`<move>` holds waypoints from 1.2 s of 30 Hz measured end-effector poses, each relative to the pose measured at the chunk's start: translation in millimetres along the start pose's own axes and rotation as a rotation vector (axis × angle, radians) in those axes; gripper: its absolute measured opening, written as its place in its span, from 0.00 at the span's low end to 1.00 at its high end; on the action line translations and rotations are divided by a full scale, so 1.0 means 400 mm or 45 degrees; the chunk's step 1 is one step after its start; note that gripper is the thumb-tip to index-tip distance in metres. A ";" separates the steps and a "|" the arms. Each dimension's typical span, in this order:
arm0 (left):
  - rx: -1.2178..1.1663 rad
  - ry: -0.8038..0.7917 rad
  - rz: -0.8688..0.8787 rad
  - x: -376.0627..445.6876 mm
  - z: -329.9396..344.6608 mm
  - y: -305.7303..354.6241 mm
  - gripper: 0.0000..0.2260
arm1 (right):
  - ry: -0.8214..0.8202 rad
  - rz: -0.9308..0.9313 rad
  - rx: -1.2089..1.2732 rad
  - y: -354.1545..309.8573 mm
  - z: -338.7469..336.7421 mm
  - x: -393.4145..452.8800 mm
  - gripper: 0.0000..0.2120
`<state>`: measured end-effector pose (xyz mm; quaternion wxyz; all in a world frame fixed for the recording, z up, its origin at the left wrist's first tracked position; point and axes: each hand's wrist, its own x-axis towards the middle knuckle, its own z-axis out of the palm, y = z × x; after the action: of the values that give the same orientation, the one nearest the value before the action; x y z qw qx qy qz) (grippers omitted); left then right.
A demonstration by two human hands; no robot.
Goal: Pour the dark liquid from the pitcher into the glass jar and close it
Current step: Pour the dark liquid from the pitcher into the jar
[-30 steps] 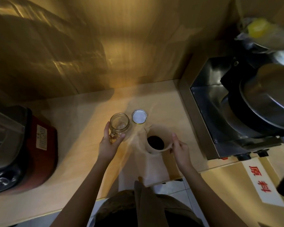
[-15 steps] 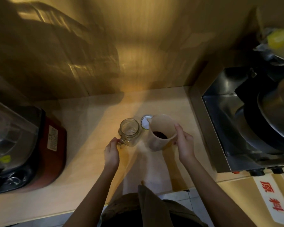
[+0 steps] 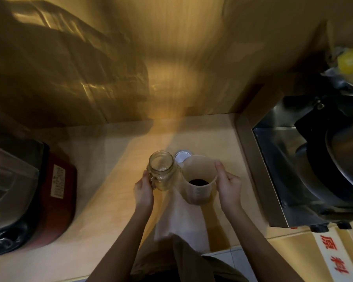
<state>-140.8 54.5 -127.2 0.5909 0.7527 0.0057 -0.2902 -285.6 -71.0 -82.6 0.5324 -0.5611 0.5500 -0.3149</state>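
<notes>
An empty glass jar (image 3: pixel 162 169) with a side handle is tilted on the wooden counter (image 3: pixel 110 200), and my left hand (image 3: pixel 144 190) grips it by the handle. Just right of it is a translucent plastic pitcher (image 3: pixel 199 180) holding a little dark liquid at its bottom. My right hand (image 3: pixel 227 185) holds the pitcher's right side, thumb on the rim. The pitcher's spout is close to the jar's mouth. The jar's round white lid (image 3: pixel 181 156) lies flat on the counter behind both, partly hidden by the pitcher.
A red and black blender base (image 3: pixel 49 196) with a clear cover stands at the left. A steel appliance (image 3: pixel 283 169) with a dark pan is on the right. A wooden wall rises behind. A white label with red characters (image 3: pixel 332 257) sits bottom right.
My left hand has closed on the jar's handle and tilted the jar. My right hand has lifted the pitcher and brought it beside the jar, covering part of the lid.
</notes>
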 end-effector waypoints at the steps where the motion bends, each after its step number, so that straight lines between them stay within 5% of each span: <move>1: -0.019 0.004 -0.003 0.003 0.000 0.013 0.21 | 0.009 -0.024 -0.011 -0.007 0.001 0.008 0.24; 14: 0.258 -0.203 0.172 0.038 -0.072 0.172 0.20 | -0.398 -0.480 -0.072 -0.234 -0.003 0.095 0.25; 19: 0.332 -0.214 0.313 -0.017 -0.088 0.274 0.16 | -0.455 -0.771 -0.442 -0.369 0.003 0.112 0.35; 27: 0.483 -0.059 0.668 -0.089 -0.095 0.401 0.21 | -0.320 -1.398 -0.870 -0.536 0.036 0.122 0.27; 36: 0.462 0.126 0.665 -0.141 -0.066 0.467 0.23 | -0.163 -1.814 -0.934 -0.650 0.050 0.081 0.27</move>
<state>-110.6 40.6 67.0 0.5006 0.8350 -0.2106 -0.0882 -187.2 -141.7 150.5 0.0159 -0.9334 0.0967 -0.3453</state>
